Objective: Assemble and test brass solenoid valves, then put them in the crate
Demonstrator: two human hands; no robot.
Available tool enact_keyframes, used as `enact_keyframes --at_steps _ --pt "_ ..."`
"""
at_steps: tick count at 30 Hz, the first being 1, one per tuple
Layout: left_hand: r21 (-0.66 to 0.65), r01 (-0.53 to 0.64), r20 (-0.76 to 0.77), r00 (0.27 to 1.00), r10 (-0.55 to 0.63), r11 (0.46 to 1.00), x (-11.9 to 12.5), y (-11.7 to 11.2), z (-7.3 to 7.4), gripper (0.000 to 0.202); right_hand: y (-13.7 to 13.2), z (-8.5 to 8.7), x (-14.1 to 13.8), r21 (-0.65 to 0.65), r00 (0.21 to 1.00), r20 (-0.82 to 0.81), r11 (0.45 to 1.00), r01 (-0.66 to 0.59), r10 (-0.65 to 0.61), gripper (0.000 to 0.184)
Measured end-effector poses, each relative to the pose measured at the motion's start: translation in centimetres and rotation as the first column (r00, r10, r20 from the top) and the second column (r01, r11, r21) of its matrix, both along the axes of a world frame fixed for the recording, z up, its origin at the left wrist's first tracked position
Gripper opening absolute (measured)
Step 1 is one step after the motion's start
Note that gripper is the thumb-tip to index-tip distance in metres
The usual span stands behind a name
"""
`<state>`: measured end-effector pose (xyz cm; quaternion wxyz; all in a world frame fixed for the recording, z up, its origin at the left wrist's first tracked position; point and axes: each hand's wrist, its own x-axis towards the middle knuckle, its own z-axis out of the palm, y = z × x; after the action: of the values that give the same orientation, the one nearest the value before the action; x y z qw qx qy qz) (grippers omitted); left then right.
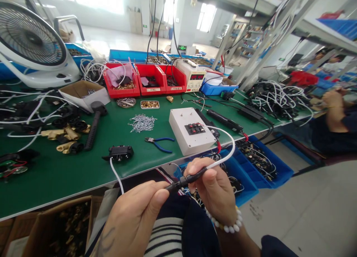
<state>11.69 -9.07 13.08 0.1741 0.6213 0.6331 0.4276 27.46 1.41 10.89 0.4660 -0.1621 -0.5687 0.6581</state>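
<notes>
My left hand (134, 220) and my right hand (213, 190) together pinch a thin black connector (185, 181) over my lap, below the table edge. A white cable (225, 153) runs from the connector's right end up to a white test box (191, 134) with red and black sockets. Another white wire (115, 173) drops from a black socket part (119, 153) at the table's front edge toward my left hand. My right wrist wears a white bead bracelet (225, 225).
Blue-handled cutters (158, 142) and a heap of metal pins (142, 122) lie on the green table (83, 168). Red bins (145, 80), a power supply (192, 77), a fan (30, 41), a black mallet (93, 125) stand behind. Blue crates (262, 164) sit right; another person's arm (334, 112) works far right.
</notes>
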Motion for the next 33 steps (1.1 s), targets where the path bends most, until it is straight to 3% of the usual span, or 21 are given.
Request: enact_keyframes --at_steps 5,9,21,26,30,33 --pt "0.009 -0.026 -0.034 0.999 0.026 1.000 0.1 0.1 -0.1 0.030 0.4 -0.1 0.2 0.043 0.998 0.056 0.999 0.006 -0.009 0.030" --pt "0.066 -0.050 -0.122 0.991 0.058 0.997 0.4 0.3 -0.3 0.028 0.6 -0.1 0.2 -0.022 0.996 0.089 1.000 0.000 0.002 0.028" --pt "0.350 -0.168 -0.277 0.921 0.274 0.921 1.6 1.2 -1.0 0.035 0.1 -0.1 -0.6 -0.072 0.999 0.045 0.997 0.009 -0.006 0.025" --pt "0.262 -0.133 -0.232 0.953 0.196 0.956 1.7 1.8 -2.5 0.034 0.0 -1.2 -0.3 -0.155 0.998 0.064 0.987 0.034 -0.024 0.028" --pt "0.179 -0.107 -0.206 0.968 0.143 0.978 1.9 2.9 -5.1 0.041 -0.7 -3.6 0.2 -0.256 0.984 0.150 0.957 0.137 -0.101 0.033" --pt "0.045 -0.041 -0.220 0.974 0.050 0.998 2.0 3.2 -6.7 0.037 -1.3 -5.9 0.5 -0.329 0.971 0.201 0.924 0.195 -0.133 0.043"
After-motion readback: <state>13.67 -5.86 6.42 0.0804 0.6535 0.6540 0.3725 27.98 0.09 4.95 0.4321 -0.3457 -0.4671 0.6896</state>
